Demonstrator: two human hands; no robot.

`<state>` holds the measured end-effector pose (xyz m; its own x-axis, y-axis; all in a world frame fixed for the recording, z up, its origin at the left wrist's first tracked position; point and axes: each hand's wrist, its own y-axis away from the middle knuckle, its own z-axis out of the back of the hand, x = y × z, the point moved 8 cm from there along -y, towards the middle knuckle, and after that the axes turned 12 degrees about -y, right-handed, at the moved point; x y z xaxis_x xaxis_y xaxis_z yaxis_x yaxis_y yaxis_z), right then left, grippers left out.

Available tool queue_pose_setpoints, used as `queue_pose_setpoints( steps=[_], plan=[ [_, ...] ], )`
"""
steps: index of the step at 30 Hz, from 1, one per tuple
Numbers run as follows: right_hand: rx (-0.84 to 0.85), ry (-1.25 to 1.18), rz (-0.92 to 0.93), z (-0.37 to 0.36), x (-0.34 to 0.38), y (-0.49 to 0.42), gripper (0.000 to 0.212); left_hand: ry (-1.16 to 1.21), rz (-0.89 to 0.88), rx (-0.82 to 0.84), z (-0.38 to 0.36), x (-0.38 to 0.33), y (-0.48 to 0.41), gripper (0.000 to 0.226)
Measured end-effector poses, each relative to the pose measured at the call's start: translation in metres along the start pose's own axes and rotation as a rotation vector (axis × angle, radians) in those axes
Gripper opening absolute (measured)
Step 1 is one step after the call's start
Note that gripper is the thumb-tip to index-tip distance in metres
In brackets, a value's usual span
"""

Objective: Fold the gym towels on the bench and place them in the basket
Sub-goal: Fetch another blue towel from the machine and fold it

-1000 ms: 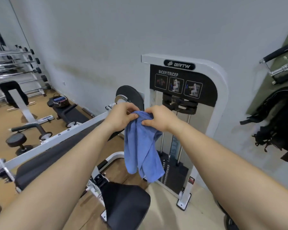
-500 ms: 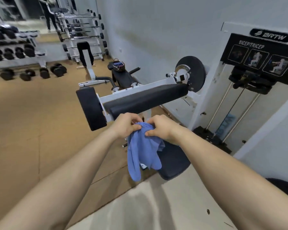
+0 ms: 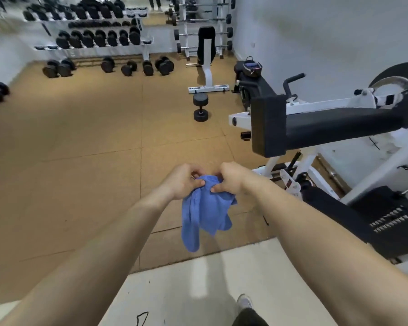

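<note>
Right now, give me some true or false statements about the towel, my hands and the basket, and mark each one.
1. Both hands grip the towel. True: the left hand and right hand pinch its top edge.
2. The towel lies flat on a bench. False: it hangs bunched in the air above the floor.
3. The towel is blue. True.
4. The basket sits on the floor beside the person's shoe. False: it rests on a black bench far ahead by the wall.
5. The towel is already in the basket. False: it is in the hands, far from the basket.
</note>
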<state>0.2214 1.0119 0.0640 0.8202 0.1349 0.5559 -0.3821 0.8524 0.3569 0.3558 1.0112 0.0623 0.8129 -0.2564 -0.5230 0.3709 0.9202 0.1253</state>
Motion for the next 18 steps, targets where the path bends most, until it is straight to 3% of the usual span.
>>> queue_pose_setpoints(
  steps=[8,14,18],
  plan=[
    [0.068,-0.047,0.101,-0.026,0.083,-0.154,0.025,0.036,0.166,-0.058,0.069,0.152,-0.036,0.006],
    [0.097,-0.079,0.151,-0.006,0.112,-0.304,0.028,0.015,0.224,-0.064,0.123,0.26,-0.128,0.008],
    [0.128,-0.073,0.167,0.03,0.124,-0.402,0.018,0.029,0.254,-0.063,0.161,0.313,-0.205,0.009]
  ],
)
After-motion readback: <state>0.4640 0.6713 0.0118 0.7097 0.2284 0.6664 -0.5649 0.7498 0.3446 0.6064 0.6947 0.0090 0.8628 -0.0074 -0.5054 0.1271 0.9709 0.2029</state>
